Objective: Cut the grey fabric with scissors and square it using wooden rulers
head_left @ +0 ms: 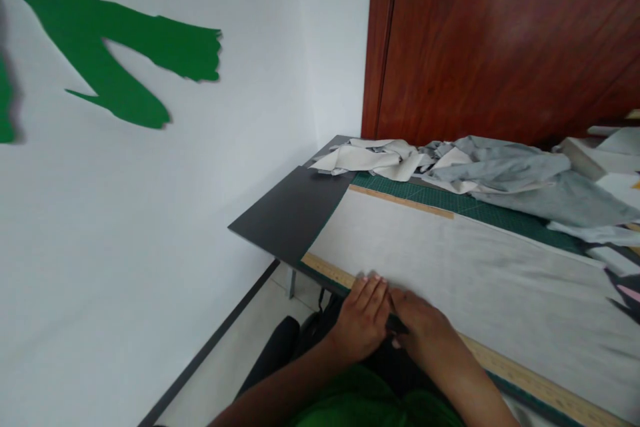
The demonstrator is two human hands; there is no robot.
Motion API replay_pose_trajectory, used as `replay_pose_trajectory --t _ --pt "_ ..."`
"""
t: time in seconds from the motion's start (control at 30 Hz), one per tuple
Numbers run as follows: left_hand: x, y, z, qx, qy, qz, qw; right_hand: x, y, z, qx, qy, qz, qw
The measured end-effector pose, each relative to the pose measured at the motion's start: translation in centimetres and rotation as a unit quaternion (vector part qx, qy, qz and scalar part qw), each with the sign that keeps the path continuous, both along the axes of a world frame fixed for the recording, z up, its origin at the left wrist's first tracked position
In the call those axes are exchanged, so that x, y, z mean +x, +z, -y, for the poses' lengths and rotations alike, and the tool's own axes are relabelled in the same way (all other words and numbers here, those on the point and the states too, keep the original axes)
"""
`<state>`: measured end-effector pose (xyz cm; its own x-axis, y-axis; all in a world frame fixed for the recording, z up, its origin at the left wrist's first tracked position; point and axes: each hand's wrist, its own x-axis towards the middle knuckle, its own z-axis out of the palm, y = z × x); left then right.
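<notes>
A light grey-white cloth (480, 273) lies spread over a green cutting mat (487, 210) on the dark table. Along its near edge runs a long wooden ruler (525, 372), and a shorter wooden ruler (400, 201) rests on the far edge. My left hand (363, 320) lies with its fingers flat on the near ruler, pressing at the table's front edge. Right beside it, my right hand (427, 327) is closed at the same edge. Something dark shows by its fingers, but what it is I cannot make out.
Crumpled white fabric (375, 157) and grey fabric (530, 170) are heaped along the back. The table's dark left end (280, 213) reaches close to the white wall (200, 213). Behind the table stands a reddish-brown wooden door (500, 47). Pale pieces (615, 153) lie at the far right.
</notes>
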<state>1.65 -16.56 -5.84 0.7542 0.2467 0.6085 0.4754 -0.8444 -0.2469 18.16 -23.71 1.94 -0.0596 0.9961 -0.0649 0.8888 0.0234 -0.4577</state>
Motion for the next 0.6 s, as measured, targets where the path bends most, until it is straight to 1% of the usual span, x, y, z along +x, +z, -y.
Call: replay_pose_trajectory --t 0.1,0.17,0.3,0.4,0.47,0.5,0.57,0.6 --pt "0.5 -0.2 0.2 0.007 0.004 0.059 0.998 0.1 -0.8 0.2 0.023 -0.004 0.025 0.999" --pt "0.7 -0.4 0.1 0.011 -0.001 0.081 0.997 0.2 -1.1 0.2 0.022 -0.004 0.037 0.999" --pt "0.8 -1.3 0.0 0.003 0.0 0.068 0.998 0.5 -1.2 0.3 0.014 0.006 0.045 0.999" --pt "0.8 -1.7 0.0 -0.005 -0.004 0.039 0.999 0.3 -0.8 0.9 0.007 -0.01 0.077 0.997" --pt "0.7 -1.9 0.0 -0.002 -0.012 0.032 0.999 -0.4 -0.2 1.4 0.001 -0.013 0.107 0.994" --pt "0.8 -2.0 0.0 -0.004 -0.015 0.032 0.999 -1.0 0.0 1.7 -0.002 -0.004 0.118 0.993" --pt "0.9 -2.2 0.0 -0.008 -0.01 0.035 0.999 -2.8 0.2 2.2 -0.004 0.037 0.128 0.991" --pt "1.0 -2.3 0.0 -0.004 -0.004 0.037 0.999 -4.1 0.0 2.5 0.002 0.066 0.124 0.99"
